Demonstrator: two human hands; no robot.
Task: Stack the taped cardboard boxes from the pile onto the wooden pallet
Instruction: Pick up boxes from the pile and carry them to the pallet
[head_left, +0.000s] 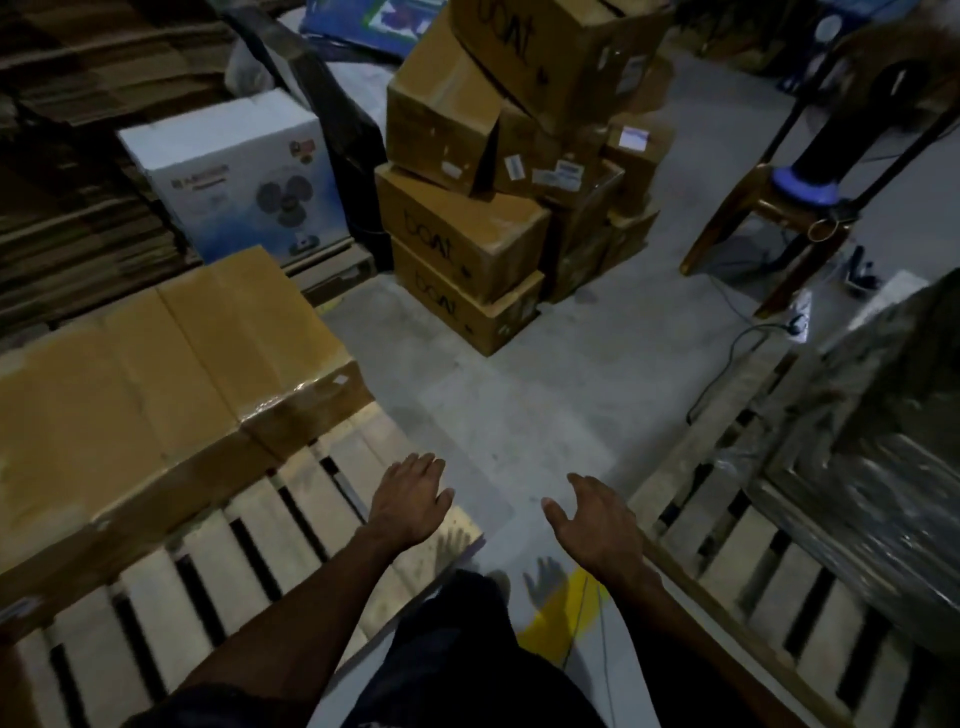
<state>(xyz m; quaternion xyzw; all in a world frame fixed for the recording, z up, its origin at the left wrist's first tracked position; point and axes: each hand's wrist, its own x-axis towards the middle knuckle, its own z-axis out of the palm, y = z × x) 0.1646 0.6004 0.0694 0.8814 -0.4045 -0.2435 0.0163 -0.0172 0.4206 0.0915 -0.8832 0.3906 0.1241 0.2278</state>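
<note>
- taped boxes already on wooden pallet, left of and beyond left hand
- left hand empty, fingers loose and apart, over pallet's near corner
- right hand empty, fingers spread, over floor
- pile well ahead of both hands
- step: between boxes; next calls for walking to pile, gripping one with both hands

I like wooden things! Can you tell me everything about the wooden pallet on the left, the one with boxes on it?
The wooden pallet lies flat on the grey floor. It is made of pale planks with dark gaps between them. Brown taped cardboard boxes sit side by side on its far part, while its near planks are bare. Its near corner looks dusty. The left hand hangs open over that corner; whether it touches the wood is unclear.
</note>
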